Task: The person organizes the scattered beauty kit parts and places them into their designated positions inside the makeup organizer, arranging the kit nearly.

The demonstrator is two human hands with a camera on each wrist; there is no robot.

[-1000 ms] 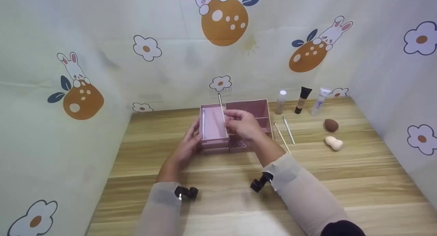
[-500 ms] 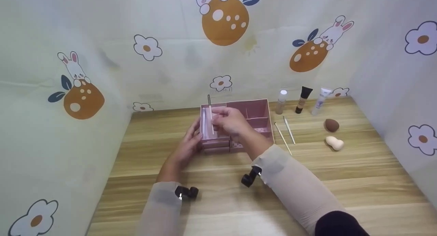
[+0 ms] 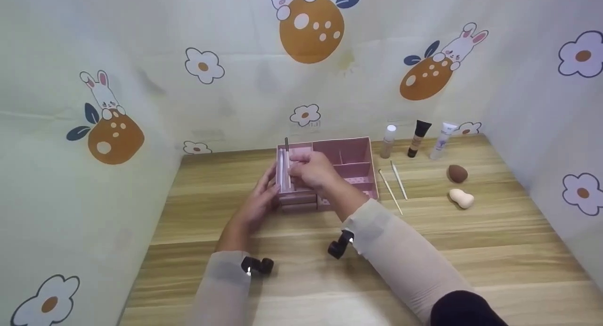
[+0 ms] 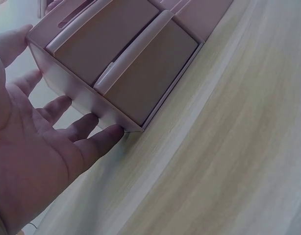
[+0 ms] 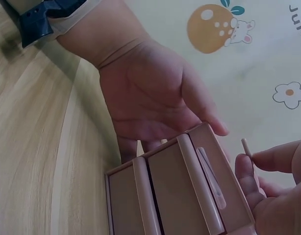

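Note:
A pink makeup organizer stands on the table, with open compartments on top and two drawers at its front left. My left hand rests against its left side; in the left wrist view the fingers lie fairly straight along the wall. My right hand pinches a thin makeup brush between thumb and fingers, over the top left compartment. The brush is near upright in the head view, its dark end pointing to the back. Another slim pale stick lies along the compartment's left edge.
To the right of the organizer lie two thin brushes. Behind them stand a white-capped bottle, a black-capped tube and a white tube. A brown makeup sponge and a cream one lie farther right.
My right hand has carried the brush leftward from the compartment's right edge and lowered it beside the pale stick. The left hand has stayed at the organizer's side.

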